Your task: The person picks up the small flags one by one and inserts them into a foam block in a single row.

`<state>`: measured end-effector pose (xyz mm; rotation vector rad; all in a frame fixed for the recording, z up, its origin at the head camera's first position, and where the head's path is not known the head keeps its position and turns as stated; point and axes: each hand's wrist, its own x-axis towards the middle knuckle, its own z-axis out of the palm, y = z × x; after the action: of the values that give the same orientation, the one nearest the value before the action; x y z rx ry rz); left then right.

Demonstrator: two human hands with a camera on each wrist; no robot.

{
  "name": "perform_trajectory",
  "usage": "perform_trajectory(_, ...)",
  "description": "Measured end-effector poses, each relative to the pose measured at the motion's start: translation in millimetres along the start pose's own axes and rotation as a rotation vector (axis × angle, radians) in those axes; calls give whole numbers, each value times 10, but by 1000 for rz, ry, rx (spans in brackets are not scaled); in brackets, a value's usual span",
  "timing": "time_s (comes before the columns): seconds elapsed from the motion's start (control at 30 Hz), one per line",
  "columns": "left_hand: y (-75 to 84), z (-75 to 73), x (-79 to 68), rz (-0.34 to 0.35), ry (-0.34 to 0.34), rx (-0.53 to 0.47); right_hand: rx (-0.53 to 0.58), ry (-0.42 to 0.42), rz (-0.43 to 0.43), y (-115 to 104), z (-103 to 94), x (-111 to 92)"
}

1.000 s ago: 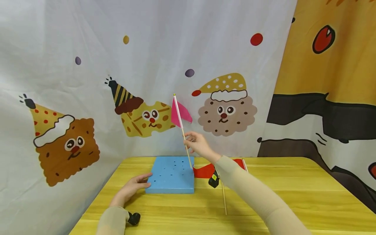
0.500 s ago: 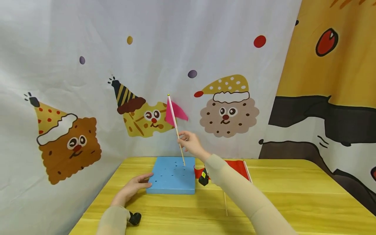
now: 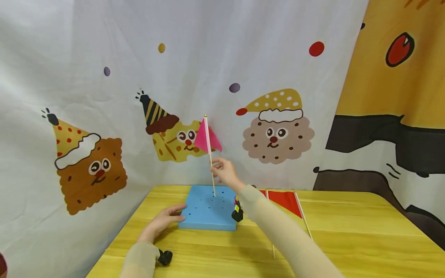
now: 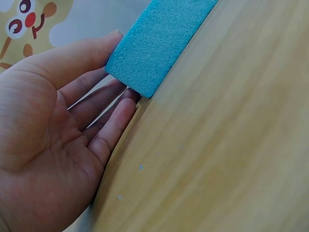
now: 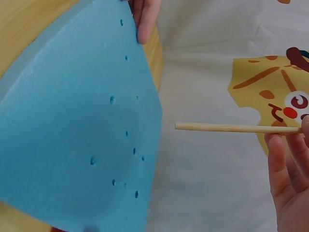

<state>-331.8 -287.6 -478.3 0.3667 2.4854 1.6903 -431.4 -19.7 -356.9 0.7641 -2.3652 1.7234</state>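
A pink flag point(image 3: 201, 138) on a thin wooden stick stands nearly upright over a blue foam block point(image 3: 205, 217) with several small holes in its top. My right hand point(image 3: 226, 173) pinches the stick below the cloth. In the right wrist view the bare lower end of the stick point(image 5: 217, 127) points at the block, with a gap between its tip and the holed face. My left hand point(image 3: 167, 219) rests at the block's left edge. Its thumb and extended fingers touch the block's corner point(image 4: 145, 63) in the left wrist view.
A red flag point(image 3: 286, 201) lies on the wooden table point(image 3: 365, 231) right of the block, partly behind my right sleeve. Two flag sticks show there, one reaching toward the front point(image 3: 273, 251). A white curtain point(image 3: 194, 58) with cartoon prints hangs behind the table.
My right hand has carried the pink flag left over the block, and its stick has become more upright. The left hand stays at the block's edge. The head view has shifted slightly.
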Motion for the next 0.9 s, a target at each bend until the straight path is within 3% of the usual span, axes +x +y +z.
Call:
perform_trajectory(0.47,4,11,12,-16,13,-18,-23,28,11,76,246,41)
perform_trajectory(0.9,-5,25,47,-31,28,-25,29,57,-17,168,411,120)
